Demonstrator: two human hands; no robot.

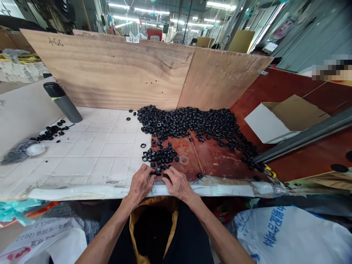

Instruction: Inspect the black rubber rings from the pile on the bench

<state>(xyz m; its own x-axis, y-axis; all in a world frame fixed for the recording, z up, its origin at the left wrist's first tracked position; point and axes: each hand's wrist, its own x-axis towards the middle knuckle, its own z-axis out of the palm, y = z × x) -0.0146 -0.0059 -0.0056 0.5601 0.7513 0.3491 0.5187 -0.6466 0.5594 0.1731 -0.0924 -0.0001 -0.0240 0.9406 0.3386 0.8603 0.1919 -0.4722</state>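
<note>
My left hand (142, 182) is at the front edge of the table, its fingers curled and closed at a small black plastic ring. Opposite it, my right hand (177, 182) has thumb and fingers pinched, with a dark piece at the tips, partly hidden by the fingers. Between the two hands lie a few black plastic rings (158, 171). Just beyond the fingertips is a small cluster of rings (162, 155). Farther back, a large heap of the same black parts (189, 121) spreads along the wooden board. Below the hands, an open yellow-rimmed bag (132, 231) hangs between the legs.
A wooden board (123, 69) closes off the back. On the left stand a grey bottle (66, 104) and a plastic bag of black parts (20, 152). At right are an open cardboard box (269, 124) and a slanting metal bar (305, 135). White sacks (297, 234) flank the legs.
</note>
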